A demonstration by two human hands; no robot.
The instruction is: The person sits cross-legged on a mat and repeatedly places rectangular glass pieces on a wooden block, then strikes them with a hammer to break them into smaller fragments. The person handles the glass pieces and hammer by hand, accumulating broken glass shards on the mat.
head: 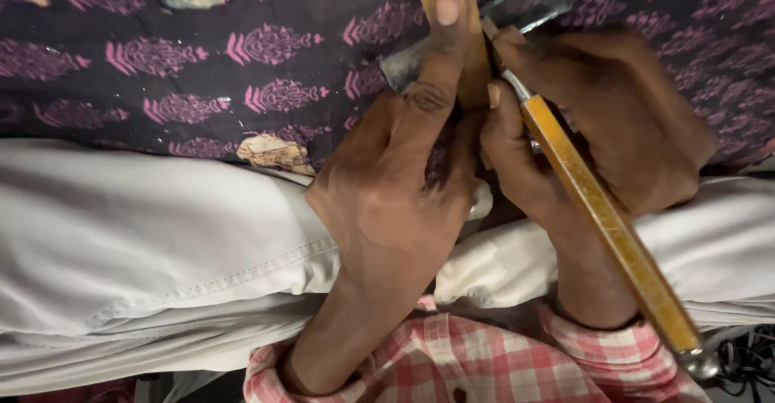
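Spanning beneath both hands: purple-printed dark cloth (202, 56). Left hand (395, 185), closed, pins wooden straightedge (452, 32) onto glass piece (533, 0) beyond its fingertips. Right hand (613, 129) grips yellow-handled glass cutter (597, 209); best kept hard against the straightedge.

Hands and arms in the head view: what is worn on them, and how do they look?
Both hands are bare, without gloves or rings that show. The left hand and right hand come out of sleeves of red-and-white checked cloth, which end at the wrists.
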